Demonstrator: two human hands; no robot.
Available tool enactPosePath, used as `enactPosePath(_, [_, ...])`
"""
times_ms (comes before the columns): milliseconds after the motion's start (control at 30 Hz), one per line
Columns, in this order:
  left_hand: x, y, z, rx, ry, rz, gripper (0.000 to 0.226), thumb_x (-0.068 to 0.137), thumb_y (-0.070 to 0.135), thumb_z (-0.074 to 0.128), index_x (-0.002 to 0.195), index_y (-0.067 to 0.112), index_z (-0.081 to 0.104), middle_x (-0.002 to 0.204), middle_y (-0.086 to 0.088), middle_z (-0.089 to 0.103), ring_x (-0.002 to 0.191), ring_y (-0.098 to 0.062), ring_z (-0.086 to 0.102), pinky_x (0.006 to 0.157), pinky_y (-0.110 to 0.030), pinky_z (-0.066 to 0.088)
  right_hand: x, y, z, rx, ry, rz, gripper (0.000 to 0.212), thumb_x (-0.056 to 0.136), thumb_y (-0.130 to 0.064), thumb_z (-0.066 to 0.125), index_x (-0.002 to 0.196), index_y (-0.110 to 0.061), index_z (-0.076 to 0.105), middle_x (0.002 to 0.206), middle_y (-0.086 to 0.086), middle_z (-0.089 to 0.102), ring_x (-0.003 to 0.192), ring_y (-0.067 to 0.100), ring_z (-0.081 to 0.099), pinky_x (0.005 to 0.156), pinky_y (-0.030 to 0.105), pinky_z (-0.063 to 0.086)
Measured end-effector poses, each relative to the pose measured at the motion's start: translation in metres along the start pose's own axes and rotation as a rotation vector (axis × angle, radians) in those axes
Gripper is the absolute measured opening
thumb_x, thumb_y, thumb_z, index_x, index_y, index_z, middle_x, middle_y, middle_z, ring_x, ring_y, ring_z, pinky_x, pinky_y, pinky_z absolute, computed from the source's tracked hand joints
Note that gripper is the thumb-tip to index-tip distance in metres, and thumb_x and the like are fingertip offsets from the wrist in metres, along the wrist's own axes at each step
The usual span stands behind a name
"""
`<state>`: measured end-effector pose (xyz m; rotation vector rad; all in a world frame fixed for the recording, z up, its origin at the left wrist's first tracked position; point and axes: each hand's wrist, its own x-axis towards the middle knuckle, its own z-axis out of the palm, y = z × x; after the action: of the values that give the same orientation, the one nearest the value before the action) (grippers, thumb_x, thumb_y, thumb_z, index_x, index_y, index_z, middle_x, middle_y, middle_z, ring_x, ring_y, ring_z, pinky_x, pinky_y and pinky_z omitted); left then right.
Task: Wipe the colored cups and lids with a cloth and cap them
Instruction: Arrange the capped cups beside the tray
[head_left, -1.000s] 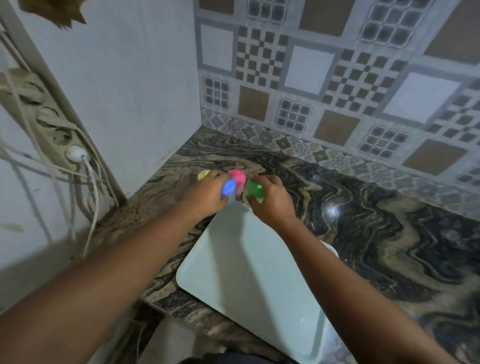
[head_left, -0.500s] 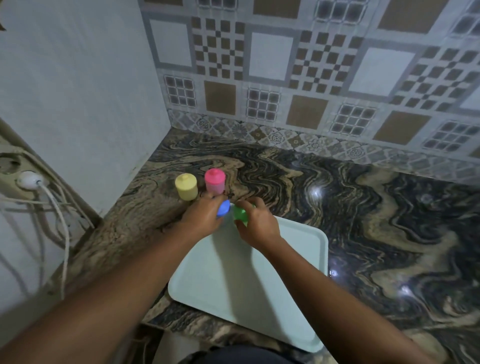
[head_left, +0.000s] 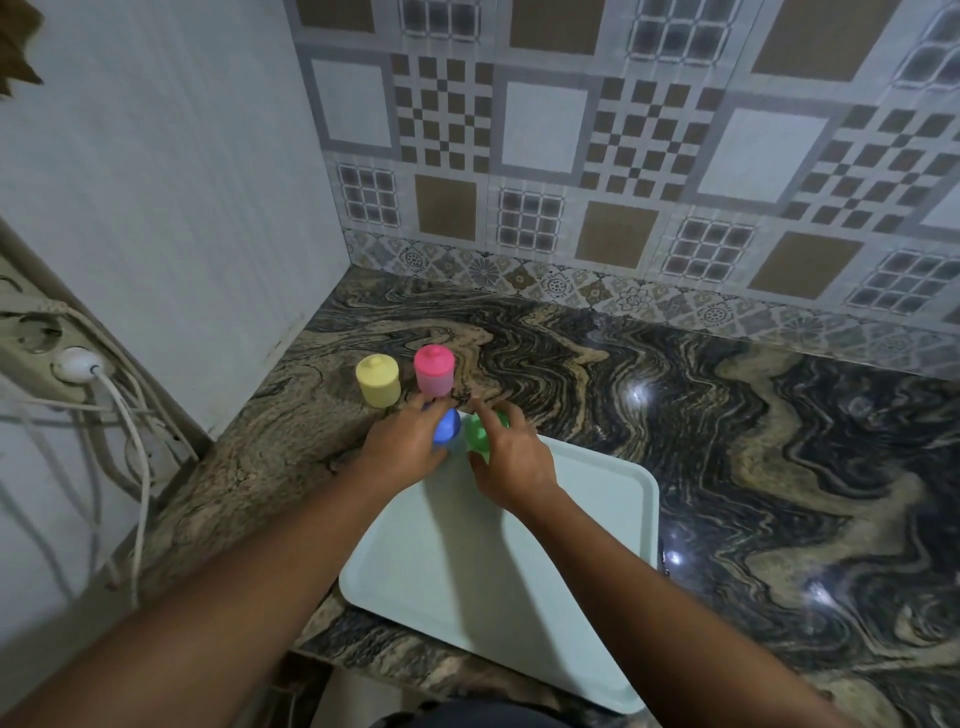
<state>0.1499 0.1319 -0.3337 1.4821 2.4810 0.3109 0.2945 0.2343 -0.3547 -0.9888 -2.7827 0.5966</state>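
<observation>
Capped already and parked on the marbled stone counter (head_left: 675, 415): small yellow plastic cup (head_left: 377, 380) and pink one (head_left: 434, 369); still clutched over the pale-green plastic tray's (head_left: 597, 613) far corner, blue cup (head_left: 447, 427) in left hand (head_left: 408, 447), green cup (head_left: 480, 435) in right hand (head_left: 511, 462).

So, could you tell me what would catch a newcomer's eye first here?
Two bright capped cups, the yellow cup and pink cup, stand on the marbled counter near the corner. Just in front, the left hand holds a blue cup and the right hand a green cup, at the pale tray's far edge.
</observation>
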Motion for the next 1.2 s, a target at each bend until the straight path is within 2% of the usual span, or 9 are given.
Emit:
enactPosePath(200, [-0.01,-0.012,-0.037,-0.001,0.113,0.047,0.068,0.085,0.051,0.07,0.143,0.024,0.047,0.142,-0.005,0.051,0.124,-0.032,0.056,0.09,-0.048,0.054,-0.001,0.002,-0.032,0.066,0.108,-0.014,0.082,0.09,-0.045,0.067,0.159,-0.027,0.028,0.161,0.018,0.03,0.133,0.041,0.052,0.093,0.048,0.055])
enactPosePath(300, [-0.006,-0.022,-0.064,-0.012,0.236,0.019,0.062,0.09,0.046,0.067,0.144,0.02,0.05,0.142,-0.01,0.053,0.123,-0.035,0.057,0.092,-0.047,0.053,0.014,-0.009,-0.056,0.097,0.161,-0.02,0.079,0.092,-0.044,0.067,0.159,-0.025,0.031,0.16,0.017,0.032,0.135,0.04,0.05,0.093,0.049,0.054])
enactPosePath(400, [0.004,-0.03,-0.081,-0.02,0.261,-0.048,0.062,0.092,0.044,0.065,0.146,0.018,0.049,0.145,-0.011,0.052,0.128,-0.035,0.055,0.098,-0.049,0.051,0.035,-0.025,-0.069,0.091,0.14,-0.061,0.076,0.094,-0.042,0.066,0.158,-0.022,0.031,0.16,0.016,0.034,0.136,0.041,0.049,0.094,0.049,0.052])
enactPosePath(600, [0.029,-0.042,-0.086,-0.011,0.211,-0.124,0.062,0.093,0.039,0.065,0.148,0.016,0.045,0.145,-0.014,0.052,0.129,-0.035,0.054,0.101,-0.045,0.049,0.09,-0.052,-0.066,0.024,0.003,-0.094,0.073,0.095,-0.041,0.064,0.158,-0.021,0.032,0.157,0.017,0.037,0.137,0.041,0.048,0.099,0.05,0.051])
enactPosePath(833, [0.061,-0.064,-0.065,-0.012,0.076,-0.206,0.07,0.092,0.048,0.062,0.152,0.02,0.04,0.152,-0.016,0.044,0.133,-0.038,0.05,0.105,-0.046,0.047,0.138,-0.063,-0.042,-0.024,-0.2,-0.05,0.074,0.092,-0.035,0.065,0.156,-0.017,0.031,0.15,0.022,0.042,0.127,0.044,0.056,0.097,0.049,0.052])
enactPosePath(933, [0.07,-0.078,-0.047,0.005,-0.025,-0.217,0.069,0.096,0.052,0.054,0.155,0.025,0.033,0.159,-0.019,0.033,0.14,-0.04,0.043,0.109,-0.05,0.043,0.149,-0.059,-0.025,-0.038,-0.258,-0.025,0.081,0.091,-0.037,0.068,0.158,-0.017,0.027,0.148,0.023,0.046,0.125,0.043,0.057,0.097,0.047,0.052])
enactPosePath(1000, [0.073,-0.087,-0.035,-0.004,-0.091,-0.212,0.066,0.099,0.054,0.046,0.157,0.026,0.03,0.163,-0.017,0.026,0.144,-0.039,0.037,0.112,-0.05,0.04,0.153,-0.056,-0.015,-0.043,-0.286,-0.02,0.074,0.091,-0.037,0.067,0.155,-0.017,0.034,0.142,0.02,0.05,0.128,0.042,0.054,0.1,0.046,0.049])
enactPosePath(1100, [0.073,-0.096,-0.025,-0.044,-0.099,-0.185,0.061,0.103,0.044,0.047,0.157,0.024,0.028,0.164,-0.018,0.019,0.139,-0.044,0.041,0.107,-0.05,0.044,0.158,-0.052,-0.006,0.007,-0.295,0.033,0.067,0.086,-0.036,0.064,0.148,-0.022,0.04,0.134,0.022,0.054,0.124,0.042,0.056,0.097,0.05,0.053])
enactPosePath(1200, [0.07,-0.104,-0.017,-0.066,-0.039,-0.129,0.065,0.095,0.023,0.06,0.155,0.024,0.034,0.16,-0.021,0.025,0.13,-0.046,0.049,0.101,-0.051,0.05,0.163,-0.049,0.0,0.028,-0.277,0.028,0.068,0.082,-0.032,0.061,0.145,-0.019,0.042,0.126,0.024,0.061,0.117,0.043,0.061,0.091,0.049,0.057])
